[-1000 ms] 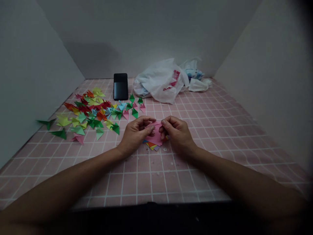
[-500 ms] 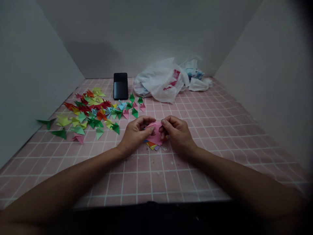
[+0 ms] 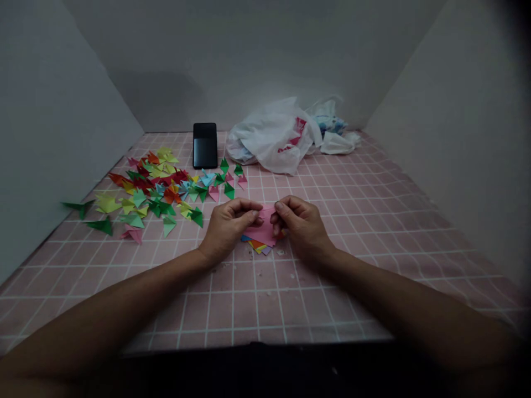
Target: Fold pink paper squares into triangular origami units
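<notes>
My left hand (image 3: 227, 226) and my right hand (image 3: 301, 226) meet at the middle of the pink tiled table (image 3: 257, 287), fingers pinched on a small pink paper sheet (image 3: 265, 214) held between them. Right under the hands lies a small stack of coloured paper squares (image 3: 260, 243), pink on top with yellow, orange and blue edges showing. To the left spreads a heap of folded paper triangles (image 3: 157, 188) in green, yellow, red, blue and pink.
A black phone (image 3: 204, 145) lies at the back of the table. White plastic bags (image 3: 277, 135) sit at the back middle and right. Grey walls close in on the left, back and right. Small crumbs dot the tiles near the hands.
My left fingers have shifted slightly along the pink sheet, pressing it closer to the right hand. Everything else stays where it was.
</notes>
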Demonstrator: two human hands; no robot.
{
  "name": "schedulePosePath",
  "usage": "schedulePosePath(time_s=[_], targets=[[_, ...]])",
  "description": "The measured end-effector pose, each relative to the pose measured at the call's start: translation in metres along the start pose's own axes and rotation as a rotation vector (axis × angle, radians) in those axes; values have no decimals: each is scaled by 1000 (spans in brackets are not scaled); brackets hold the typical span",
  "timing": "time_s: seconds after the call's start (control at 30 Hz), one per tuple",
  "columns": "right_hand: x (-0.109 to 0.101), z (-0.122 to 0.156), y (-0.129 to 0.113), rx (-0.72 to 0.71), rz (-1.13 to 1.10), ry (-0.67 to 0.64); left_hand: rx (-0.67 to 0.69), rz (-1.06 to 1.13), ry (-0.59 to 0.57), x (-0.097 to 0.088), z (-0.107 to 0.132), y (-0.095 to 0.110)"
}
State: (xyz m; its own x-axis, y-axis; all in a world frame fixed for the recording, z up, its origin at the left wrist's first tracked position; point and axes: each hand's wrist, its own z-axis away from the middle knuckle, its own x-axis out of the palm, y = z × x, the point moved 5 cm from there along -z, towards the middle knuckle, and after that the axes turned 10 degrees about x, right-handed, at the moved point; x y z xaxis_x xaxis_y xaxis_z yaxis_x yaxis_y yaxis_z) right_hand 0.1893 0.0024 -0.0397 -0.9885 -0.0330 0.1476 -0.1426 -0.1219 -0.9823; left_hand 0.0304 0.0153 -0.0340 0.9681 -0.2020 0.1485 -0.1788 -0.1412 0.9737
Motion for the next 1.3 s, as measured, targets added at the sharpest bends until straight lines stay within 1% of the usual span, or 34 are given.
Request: schedulePosePath(time_s=[0.33,0.5,0.57,0.63,0.73,0.83,0.9,0.97,1.07,1.13,1.23,1.3], targets=[[1,1,-2,-9,-16,3,76,-64,-9,1,0,8],[2,-2,2,25,24,-54,143,-146,-30,-2,-3,8],[3,-2,4,49,19,-88,153,-130,-38,-3,-5,7],[4,-2,4,60,-4,-96,131,-61,-27,-4,-7,6],[3,-2,3,73,-62,-64,83,43,13,-6,-8,5],[3,-1,2,91,-113,-47,57,93,40,-6,-8,3],[3,0,1,77,-125,-37,33,130,50,-5,-7,1],[3,1,0,54,-122,-26,-25,168,45,-3,-5,-4],[5,2,2,61,-114,-39,-136,181,-21,3,-1,-12],[7,3,3,77,-91,-57,-140,167,-30,3,0,-12],[9,5,3,69,-1,-108,-106,120,-28,0,-1,-9],[9,5,2,59,30,-148,-94,91,-63,1,-2,-6]])
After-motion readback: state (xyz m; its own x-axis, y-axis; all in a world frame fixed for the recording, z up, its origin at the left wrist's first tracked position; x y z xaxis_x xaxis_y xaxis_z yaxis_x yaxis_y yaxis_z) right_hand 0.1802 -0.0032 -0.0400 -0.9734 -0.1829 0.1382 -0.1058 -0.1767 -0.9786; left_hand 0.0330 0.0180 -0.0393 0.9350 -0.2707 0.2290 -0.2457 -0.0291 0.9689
